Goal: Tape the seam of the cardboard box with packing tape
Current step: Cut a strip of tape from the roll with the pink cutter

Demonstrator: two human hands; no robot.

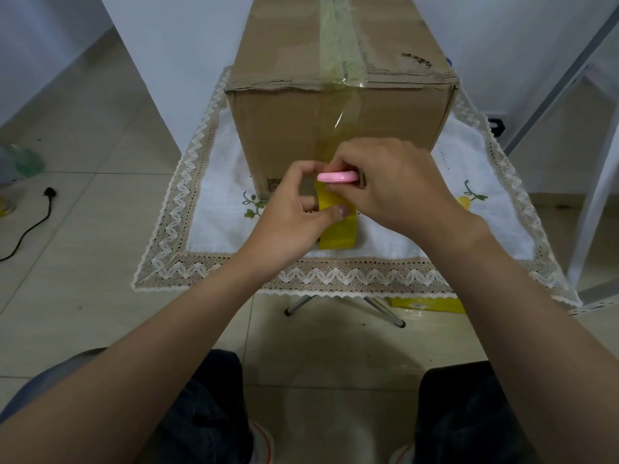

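On the counter (234,155), covered by a white lace-edged cloth (351,272), sits the cardboard box (294,128), long axis running away from the person. Tape strip (338,55) lies along the top seam, folds over the near edge and runs down the front face toward the hands; strip's long axis is vertical on that face, pointing down into the grip. Below the hands hangs the yellow packing tape roll (338,229), just in front of the box's lower front, still joined to the strip. Left hand (294,209) is closed on the roll, thumb pressed on its yellow band. Right hand (388,185) is closed around a pink cutter (336,177), held flat across the tape just above the roll, at right angles to the strip. Blade isn't visible, can't tell if it touches the tape. Right hand is nearer the cut point; tape lies directly beneath it. Likely step: severing the tape, seam looks largely covered.
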